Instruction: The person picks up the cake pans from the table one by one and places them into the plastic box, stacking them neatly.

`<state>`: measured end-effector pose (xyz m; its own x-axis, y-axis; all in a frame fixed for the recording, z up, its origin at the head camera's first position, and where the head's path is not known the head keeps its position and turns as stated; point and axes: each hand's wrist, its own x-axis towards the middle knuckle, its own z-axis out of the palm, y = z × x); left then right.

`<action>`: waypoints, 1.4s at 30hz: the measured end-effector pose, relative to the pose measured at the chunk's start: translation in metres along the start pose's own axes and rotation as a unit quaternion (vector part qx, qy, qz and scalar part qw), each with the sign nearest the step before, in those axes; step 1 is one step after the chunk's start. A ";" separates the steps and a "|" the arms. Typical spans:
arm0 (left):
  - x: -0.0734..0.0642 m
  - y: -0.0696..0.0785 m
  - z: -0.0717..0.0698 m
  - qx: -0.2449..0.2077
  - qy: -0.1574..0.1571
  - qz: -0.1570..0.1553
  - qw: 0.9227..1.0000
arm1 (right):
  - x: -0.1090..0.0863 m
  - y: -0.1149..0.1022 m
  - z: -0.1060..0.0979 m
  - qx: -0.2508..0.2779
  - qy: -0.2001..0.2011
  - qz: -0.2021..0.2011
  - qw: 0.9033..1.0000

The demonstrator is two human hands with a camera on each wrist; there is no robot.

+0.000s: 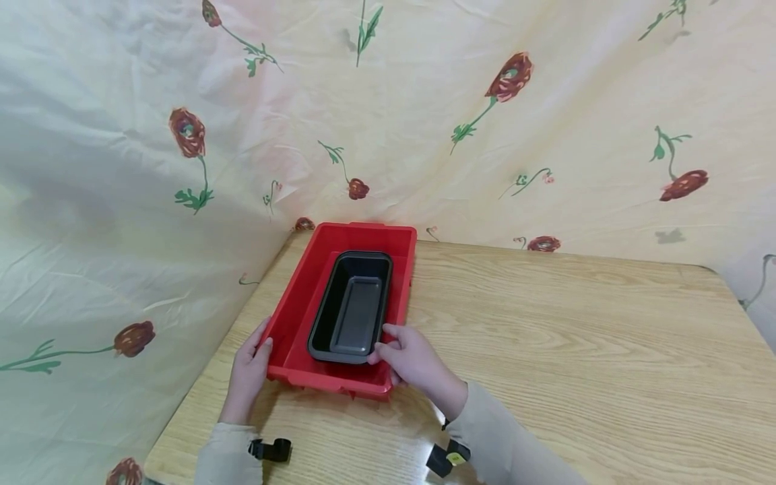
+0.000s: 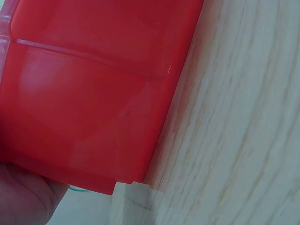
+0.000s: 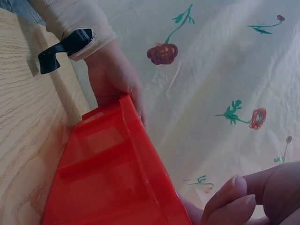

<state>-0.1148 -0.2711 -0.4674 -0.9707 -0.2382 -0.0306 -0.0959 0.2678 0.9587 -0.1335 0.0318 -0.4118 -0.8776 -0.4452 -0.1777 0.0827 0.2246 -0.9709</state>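
A red plastic tray (image 1: 339, 382) stands lengthwise on the table, holding a dark loaf pan (image 1: 360, 313) with a rolled rim. My left hand (image 1: 250, 367) grips the tray's left side near its front corner, thumb over the rim. In the left wrist view, part of that hand (image 2: 28, 194) shows at the tray's lower edge. My right hand (image 1: 418, 364) reaches over the tray's right wall and pinches the loaf pan at its near right corner. Its curled fingers (image 3: 229, 201) rise above the tray wall (image 3: 112, 159) in the right wrist view, where the pan is hidden.
The wood-grain table (image 1: 576, 337) stretches off to the right. A flowered cloth (image 1: 424, 135) hangs behind the table and along its left side. Black wrist straps (image 1: 269, 450) sit on both sleeves.
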 end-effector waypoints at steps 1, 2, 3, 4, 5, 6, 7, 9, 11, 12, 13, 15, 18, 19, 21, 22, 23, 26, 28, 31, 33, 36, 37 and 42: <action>0.000 0.000 0.000 -0.001 -0.001 -0.002 1.000 | -0.001 0.000 -0.001 -0.001 -0.001 -0.004 1.000; 0.000 0.000 0.000 0.000 -0.001 -0.005 1.000 | -0.002 0.000 -0.001 -0.001 -0.001 -0.007 1.000; 0.000 0.000 0.000 0.000 -0.002 -0.007 1.000 | -0.003 0.000 -0.001 0.001 0.000 -0.009 1.000; 0.000 0.000 0.000 0.000 -0.002 -0.010 1.000 | -0.004 0.000 -0.002 0.004 0.001 -0.011 1.000; 0.000 0.000 -0.001 0.002 -0.003 -0.013 1.000 | -0.005 0.000 -0.002 0.008 0.002 -0.012 1.000; 0.000 0.000 -0.001 0.004 -0.003 -0.013 1.000 | -0.007 0.000 -0.002 0.012 0.003 -0.012 1.000; 0.000 0.000 -0.001 0.005 -0.003 -0.013 1.000 | -0.008 0.000 -0.003 0.017 0.004 -0.012 1.000; -0.001 0.001 -0.002 0.008 -0.004 -0.012 1.000 | -0.010 0.001 -0.004 0.030 0.005 -0.012 0.999; -0.001 0.001 -0.002 0.010 -0.003 -0.010 1.000 | -0.013 0.002 -0.006 0.038 0.005 -0.015 0.999; -0.001 0.001 -0.002 0.010 -0.003 -0.008 1.000 | -0.014 0.002 -0.007 0.042 0.004 -0.016 0.999; -0.001 0.001 -0.001 0.009 -0.003 -0.008 1.000 | -0.015 0.003 -0.008 0.044 0.002 -0.018 0.999; -0.001 0.001 -0.001 0.009 -0.002 -0.006 1.000 | -0.018 0.004 -0.012 0.042 -0.004 -0.022 0.999; -0.001 0.000 -0.002 0.012 -0.002 -0.002 1.000 | -0.022 0.006 -0.017 0.041 -0.014 -0.037 0.998; -0.001 0.000 -0.002 0.014 -0.004 -0.002 1.000 | -0.024 0.007 -0.019 0.041 -0.016 -0.042 0.998; -0.001 0.000 -0.003 0.019 -0.006 0.001 1.000 | -0.026 0.008 -0.022 0.046 -0.017 -0.043 0.998; 0.000 0.000 -0.003 0.022 -0.007 0.001 1.000 | -0.027 0.009 -0.023 0.049 -0.017 -0.044 0.998; 0.000 0.001 -0.004 0.023 -0.008 0.000 1.000 | -0.029 0.009 -0.025 0.053 -0.016 -0.044 0.997; 0.000 0.002 -0.005 0.030 -0.010 -0.008 0.999 | -0.032 0.009 -0.028 0.059 -0.014 -0.036 0.998; -0.001 0.003 -0.006 0.040 -0.010 -0.014 0.999 | -0.034 0.008 -0.031 0.060 -0.013 -0.036 0.997; -0.002 0.006 -0.008 0.081 -0.006 -0.009 0.997 | -0.037 0.009 -0.035 0.054 -0.008 -0.038 0.998; -0.002 0.008 -0.008 0.115 0.000 0.001 0.993 | -0.039 0.010 -0.037 0.050 -0.002 -0.042 0.998; -0.003 0.011 -0.008 0.168 0.009 0.022 0.986 | -0.043 0.012 -0.042 0.044 0.006 -0.043 0.998; -0.004 0.012 -0.008 0.183 0.012 0.029 0.983 | -0.045 0.013 -0.044 0.042 0.007 -0.044 0.998; -0.006 0.019 -0.006 0.252 0.016 0.063 0.965 | -0.052 0.018 -0.054 0.033 0.017 -0.046 0.998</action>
<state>-0.1097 -0.2701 -0.4476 -0.9752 -0.1999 0.0945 -0.0793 0.7152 0.6944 -0.1123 0.1058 -0.4115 -0.8983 -0.4315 -0.0828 0.0311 0.1255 -0.9916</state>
